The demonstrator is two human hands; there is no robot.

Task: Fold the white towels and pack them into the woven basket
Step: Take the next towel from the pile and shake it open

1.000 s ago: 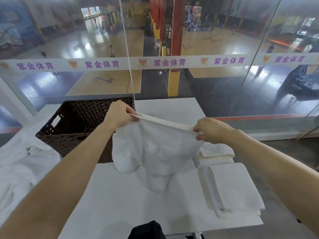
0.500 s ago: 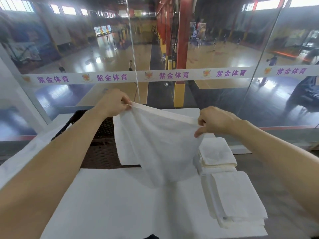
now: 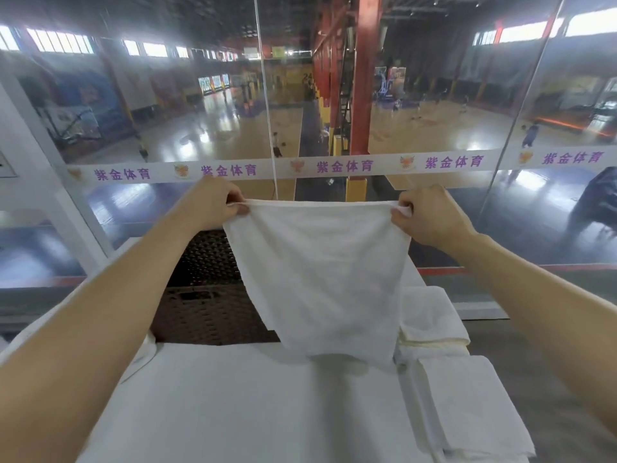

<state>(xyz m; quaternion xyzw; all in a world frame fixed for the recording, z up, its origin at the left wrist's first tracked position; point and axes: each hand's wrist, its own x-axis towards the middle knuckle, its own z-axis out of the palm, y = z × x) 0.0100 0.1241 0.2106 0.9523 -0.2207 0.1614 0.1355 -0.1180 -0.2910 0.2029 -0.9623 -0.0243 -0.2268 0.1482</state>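
Sports hall (basketball courts (image 3: pixel 434 125) behind glass (image 3: pixel 167 212)).

Both hands are occupied: your left hand (image 3: pixel 213 203) and right hand (image 3: pixel 424 217) pinch the top corners of the hanging towel (image 3: pixel 320 279). The sheet screens the right part of the woven basket (image 3: pixel 207 295); only its left part shows. Whether the hem touches the table (image 3: pixel 250 412) can't be told. There is bare tabletop between your forearms on the near side. The right edge is blocked by a near folded stack (image 3: pixel 467 406) and a far folded towel (image 3: pixel 430 315). A loose white cloth (image 3: pixel 143 355) lies left, at the basket's near corner. A glass wall (image 3: pixel 500 235) closes the far side.
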